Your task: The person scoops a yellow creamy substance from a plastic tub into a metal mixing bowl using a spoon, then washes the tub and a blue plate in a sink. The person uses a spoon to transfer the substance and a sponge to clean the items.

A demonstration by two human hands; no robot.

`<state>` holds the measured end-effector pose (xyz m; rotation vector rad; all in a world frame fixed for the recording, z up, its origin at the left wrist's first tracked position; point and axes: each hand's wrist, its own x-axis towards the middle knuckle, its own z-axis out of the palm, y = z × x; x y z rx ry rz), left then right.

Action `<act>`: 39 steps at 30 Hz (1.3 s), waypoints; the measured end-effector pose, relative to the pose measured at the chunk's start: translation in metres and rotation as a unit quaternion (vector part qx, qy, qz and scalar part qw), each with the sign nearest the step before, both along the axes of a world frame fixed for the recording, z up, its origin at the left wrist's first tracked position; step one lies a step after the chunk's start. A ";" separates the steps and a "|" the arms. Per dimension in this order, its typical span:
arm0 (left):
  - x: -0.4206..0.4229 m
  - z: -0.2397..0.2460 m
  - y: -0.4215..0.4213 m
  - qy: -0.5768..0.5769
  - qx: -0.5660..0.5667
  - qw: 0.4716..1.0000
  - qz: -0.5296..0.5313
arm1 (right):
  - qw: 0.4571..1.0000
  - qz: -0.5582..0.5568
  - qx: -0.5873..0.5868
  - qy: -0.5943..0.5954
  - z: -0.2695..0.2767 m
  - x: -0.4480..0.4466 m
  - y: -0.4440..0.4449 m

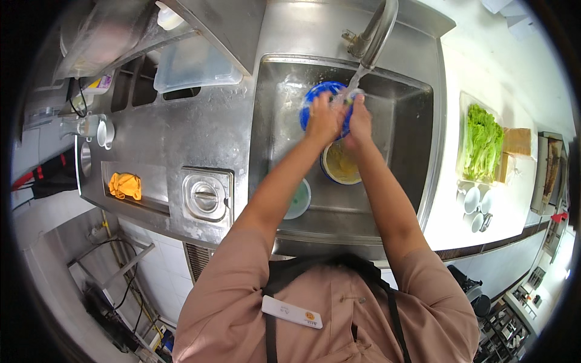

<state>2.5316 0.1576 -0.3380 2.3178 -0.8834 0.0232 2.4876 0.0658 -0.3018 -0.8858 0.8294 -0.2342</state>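
Water from the curved metal faucet [379, 38] runs onto both hands and a blue-rimmed round dish [313, 93] in the stainless steel sink [308, 222]. My left hand [324, 115] lies over the dish with its fingers spread, blurred by motion. My right hand [360, 115] grips the dish's right edge, thumb up; its other fingers are mostly hidden. Just below the hands, a bowl with a yellowish inside [341, 165] rests on the sink floor. A pale green round bowl [299, 199] sits at the lower left of the sink, partly behind my left forearm.
Left of the sink are a lidded steel container [205, 195], an orange cloth [125, 185] and a translucent plastic box [195, 66]. On the right counter stand a tray of lettuce [483, 143] and several white cups [472, 199]. A steel shelf overhangs the upper left.
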 end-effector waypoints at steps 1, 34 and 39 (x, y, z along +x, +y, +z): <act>-0.007 0.012 0.004 0.028 -0.001 0.999 0.029 | 0.999 -0.003 -0.029 0.020 -0.001 0.000 -0.012; 0.004 0.049 0.105 0.395 -0.039 0.912 0.100 | 0.862 0.441 -0.236 0.083 -0.005 -0.022 -0.024; -0.055 0.007 0.140 0.426 0.432 0.784 -0.134 | 0.941 0.249 -0.182 0.139 -0.023 -0.089 -0.023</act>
